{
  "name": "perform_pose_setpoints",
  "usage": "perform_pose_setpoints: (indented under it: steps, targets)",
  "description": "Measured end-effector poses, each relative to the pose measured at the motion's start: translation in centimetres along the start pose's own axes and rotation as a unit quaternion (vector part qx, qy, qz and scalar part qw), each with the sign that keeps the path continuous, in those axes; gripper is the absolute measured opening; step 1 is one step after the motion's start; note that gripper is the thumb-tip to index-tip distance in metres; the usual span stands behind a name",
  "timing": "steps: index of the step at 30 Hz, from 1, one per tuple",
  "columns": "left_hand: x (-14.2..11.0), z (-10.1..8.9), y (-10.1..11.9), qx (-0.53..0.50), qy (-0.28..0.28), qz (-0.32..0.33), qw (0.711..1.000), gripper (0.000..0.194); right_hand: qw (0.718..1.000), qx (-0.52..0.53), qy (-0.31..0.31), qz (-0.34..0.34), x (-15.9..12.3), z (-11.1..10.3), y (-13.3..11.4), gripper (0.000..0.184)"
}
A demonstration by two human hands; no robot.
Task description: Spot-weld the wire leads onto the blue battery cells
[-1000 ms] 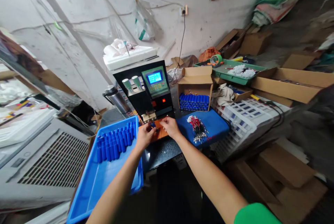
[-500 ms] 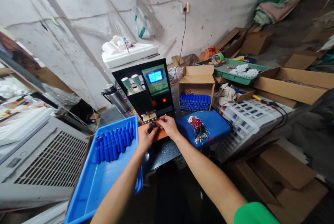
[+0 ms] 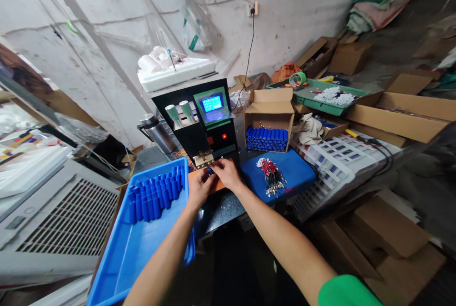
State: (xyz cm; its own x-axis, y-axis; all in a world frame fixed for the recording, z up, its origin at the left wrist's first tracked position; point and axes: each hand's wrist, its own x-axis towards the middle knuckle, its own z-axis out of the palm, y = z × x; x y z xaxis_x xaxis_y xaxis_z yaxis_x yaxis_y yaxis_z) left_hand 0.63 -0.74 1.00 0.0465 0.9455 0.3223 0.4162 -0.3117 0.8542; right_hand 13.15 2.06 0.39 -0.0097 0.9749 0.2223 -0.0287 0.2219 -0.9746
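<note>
In front of a black spot-welding machine [image 3: 228, 149] with a lit screen, both hands meet just under its electrodes [image 3: 204, 159]. My left hand [image 3: 199, 186] is closed, thumb and fingers around a blue cylindrical battery cell [image 3: 210, 170], which shows only in part. Close against it on the right, my right hand [image 3: 228, 173] pinches at the cell's upper end; what lies in its fingers is too small to make out. Below the hands is an orange block [image 3: 218, 186]. A bundle of red and black wire leads [image 3: 272, 175] lies on a blue pad [image 3: 297, 173] to the right.
At left stands a blue tray [image 3: 121, 258] with rows of upright blue cells [image 3: 153, 201]. Behind the pad is a cardboard box [image 3: 272, 106] of stacked blue cells. A steel flask [image 3: 158, 134], a green tray [image 3: 313, 101] and a white crate [image 3: 327, 163] surround the bench.
My right hand has shifted slightly left and closer to the electrodes. My left hand and the blue cell stay nearly where they were.
</note>
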Motion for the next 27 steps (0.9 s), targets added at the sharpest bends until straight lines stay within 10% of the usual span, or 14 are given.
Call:
perform_pose_setpoints:
  steps: [27]
  targets:
    - [0.0,-0.1,-0.4,-0.001,-0.011,-0.019,1.000,0.032,0.999,-0.035,-0.016,-0.011,0.1,-0.3,0.5,0.016]
